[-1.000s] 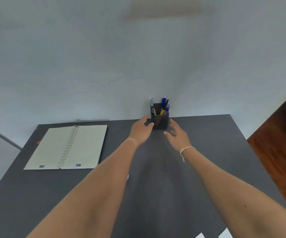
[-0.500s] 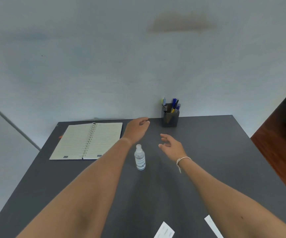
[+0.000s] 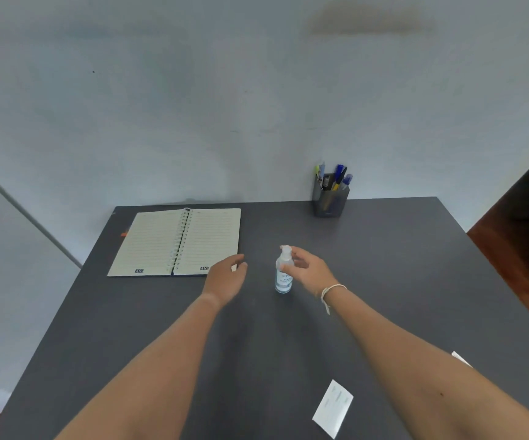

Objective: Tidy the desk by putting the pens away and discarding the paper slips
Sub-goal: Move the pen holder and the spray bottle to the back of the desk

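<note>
At the far left of the dark table (image 3: 415, 265) an open spiral notebook (image 3: 177, 241) lies flat with its lined pages up, out of the way near the wall edge. Just right of its near corner the left hand (image 3: 226, 277) hovers palm down, its grip loose and holding nothing, fingers relaxed; it seems idle, ready for whatever needs picking up. Next comes a small clear bottle (image 3: 283, 271) standing upright in mid-table. The right hand (image 3: 312, 269), a pale band at its wrist, sits right beside it with fingers spread near the cap; whether they touch the bottle I cannot tell, but the grip is not closed round it. Further back, against the wall, a dark pen holder (image 3: 329, 200) stands with the pens (image 3: 339, 176) upright inside, so that half of the job looks settled. The slips remain: one white paper slip (image 3: 333, 408) lies flat near the front edge between the forearms, and a second slip (image 3: 460, 358) peeks out behind the right forearm. Both lie within easy reach, likely the next things to gather for discarding.
</note>
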